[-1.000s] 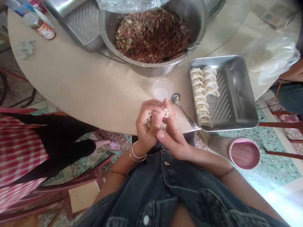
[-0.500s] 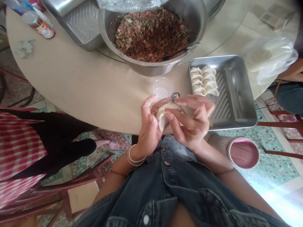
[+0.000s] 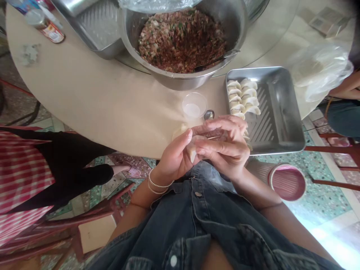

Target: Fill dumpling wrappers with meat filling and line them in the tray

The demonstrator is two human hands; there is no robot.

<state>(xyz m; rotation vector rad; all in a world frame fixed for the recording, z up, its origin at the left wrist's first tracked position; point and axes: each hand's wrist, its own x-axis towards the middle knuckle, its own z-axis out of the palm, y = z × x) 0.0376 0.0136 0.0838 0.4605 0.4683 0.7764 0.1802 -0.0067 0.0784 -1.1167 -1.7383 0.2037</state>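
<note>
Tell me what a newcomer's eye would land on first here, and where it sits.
Probably the big metal bowl of reddish mince at top centre. Below it, at the near edge of the table, the left hand and right hand hold a pale dumpling between them. To the right, a metal tray has dumplings lined up along its left side.
</note>
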